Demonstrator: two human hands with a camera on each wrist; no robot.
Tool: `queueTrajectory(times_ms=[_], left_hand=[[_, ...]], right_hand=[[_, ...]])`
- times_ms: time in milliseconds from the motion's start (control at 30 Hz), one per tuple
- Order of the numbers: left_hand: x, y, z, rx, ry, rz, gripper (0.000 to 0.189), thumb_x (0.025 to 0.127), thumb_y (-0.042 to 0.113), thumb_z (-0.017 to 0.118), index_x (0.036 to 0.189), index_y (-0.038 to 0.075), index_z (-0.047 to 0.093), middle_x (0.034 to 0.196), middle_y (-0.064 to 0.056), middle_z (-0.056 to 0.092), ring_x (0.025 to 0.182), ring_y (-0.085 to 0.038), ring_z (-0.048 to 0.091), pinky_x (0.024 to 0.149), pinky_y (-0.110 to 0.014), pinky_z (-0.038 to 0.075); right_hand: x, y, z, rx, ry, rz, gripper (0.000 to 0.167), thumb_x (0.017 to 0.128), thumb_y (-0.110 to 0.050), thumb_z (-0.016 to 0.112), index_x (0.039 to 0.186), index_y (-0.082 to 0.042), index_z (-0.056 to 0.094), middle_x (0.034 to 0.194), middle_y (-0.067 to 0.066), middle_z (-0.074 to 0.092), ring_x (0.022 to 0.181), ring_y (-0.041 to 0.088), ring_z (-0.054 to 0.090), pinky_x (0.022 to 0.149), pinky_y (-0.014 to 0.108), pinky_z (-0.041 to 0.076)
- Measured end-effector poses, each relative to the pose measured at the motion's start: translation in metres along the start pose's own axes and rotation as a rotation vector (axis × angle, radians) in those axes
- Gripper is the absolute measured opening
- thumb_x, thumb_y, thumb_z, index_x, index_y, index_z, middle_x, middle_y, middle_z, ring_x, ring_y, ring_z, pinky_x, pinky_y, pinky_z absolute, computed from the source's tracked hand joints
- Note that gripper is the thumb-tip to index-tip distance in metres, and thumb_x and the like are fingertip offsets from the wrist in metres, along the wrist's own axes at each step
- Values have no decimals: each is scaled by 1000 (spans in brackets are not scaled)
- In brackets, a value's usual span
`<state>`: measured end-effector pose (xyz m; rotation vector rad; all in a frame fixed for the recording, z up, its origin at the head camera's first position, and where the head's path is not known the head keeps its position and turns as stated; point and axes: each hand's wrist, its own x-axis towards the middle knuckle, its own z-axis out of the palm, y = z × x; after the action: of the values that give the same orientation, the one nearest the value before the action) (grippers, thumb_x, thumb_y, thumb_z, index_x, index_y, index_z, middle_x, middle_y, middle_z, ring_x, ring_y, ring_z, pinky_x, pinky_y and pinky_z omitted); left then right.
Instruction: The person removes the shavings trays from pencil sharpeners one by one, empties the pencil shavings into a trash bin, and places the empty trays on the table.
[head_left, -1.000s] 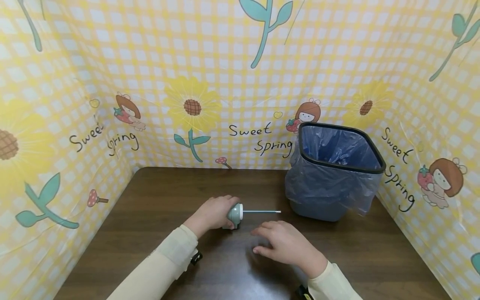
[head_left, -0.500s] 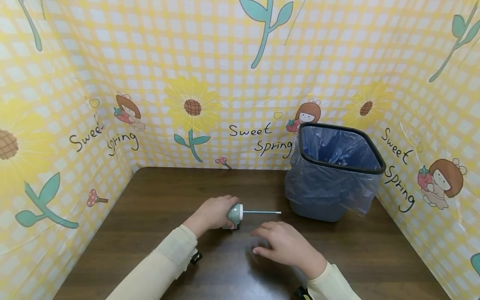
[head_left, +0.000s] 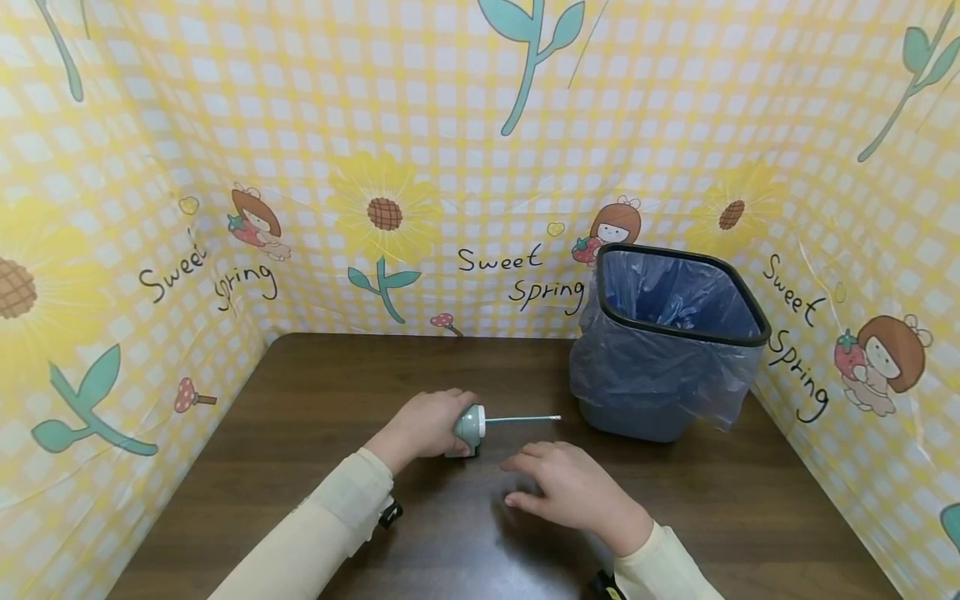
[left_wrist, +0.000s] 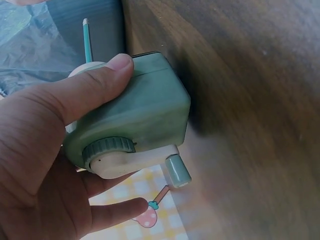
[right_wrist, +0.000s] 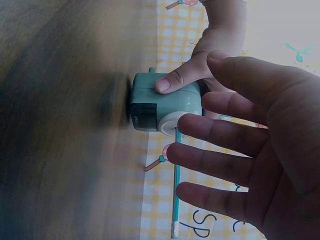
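My left hand (head_left: 427,425) grips a green crank pencil sharpener (head_left: 470,427) on the table, thumb on the near side. A blue-green pencil (head_left: 522,418) sticks out of its white front ring to the right, eraser end outward. In the left wrist view the sharpener's pale crank (left_wrist: 132,162) with its green knob shows at the back, close to my curled lower fingers. Just nearer than the pencil, my right hand (head_left: 566,483) hovers with fingers spread and loosely bent, holding nothing. In the right wrist view its fingertips overlap the pencil (right_wrist: 176,175). A dark see-through drawer (right_wrist: 145,116) forms the sharpener's front.
A grey-blue waste bin (head_left: 637,417) with a black rim and clear liner bag stands at the back right, past the pencil's end. Yellow checked cloth (head_left: 480,167) walls in the dark wooden table (head_left: 337,375) at the back and both sides.
The pencil's free end has swung slightly, now a little farther from me than before. Both hands and the sharpener stay almost where they were.
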<state>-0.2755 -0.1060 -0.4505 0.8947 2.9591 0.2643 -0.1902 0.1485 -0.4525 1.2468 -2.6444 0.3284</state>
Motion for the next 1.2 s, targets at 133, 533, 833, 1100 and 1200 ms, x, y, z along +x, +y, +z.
queueTrajectory(times_ms=[133,533,833,1100,1200], left_hand=[[-1,0,-4,8,6,-1,80,75,44,90,141,14,56,130,-4,66,108,-20,64,95,-49,53],[-9,6,-11,-81,8,-20,80,76,48,89,142,17,55,132,-1,65,101,-18,65,86,-40,55],[-16,6,-13,-125,39,-10,81,76,45,90,142,15,56,133,-3,65,103,-20,66,87,-42,55],[-24,3,-17,-164,131,-25,77,73,49,91,137,20,59,122,3,68,97,-13,64,83,-38,55],[-28,2,-19,-183,163,-31,77,72,49,91,136,21,59,120,4,68,97,-12,64,83,-37,55]], right_hand=[[0,1,0,-5,6,-5,36,94,-47,72,120,-22,73,107,-10,70,94,8,68,82,35,57],[2,0,5,-24,20,-20,36,92,-42,76,119,-17,73,104,-7,70,92,10,68,82,36,57],[0,0,6,-47,71,28,36,92,-41,76,119,-18,73,108,-6,70,99,14,69,87,39,57],[1,1,4,-38,96,55,38,91,-41,77,121,-18,72,113,-5,70,103,15,69,88,39,57],[1,0,4,-33,83,73,38,92,-40,76,122,-18,71,115,-4,70,105,16,68,89,39,57]])
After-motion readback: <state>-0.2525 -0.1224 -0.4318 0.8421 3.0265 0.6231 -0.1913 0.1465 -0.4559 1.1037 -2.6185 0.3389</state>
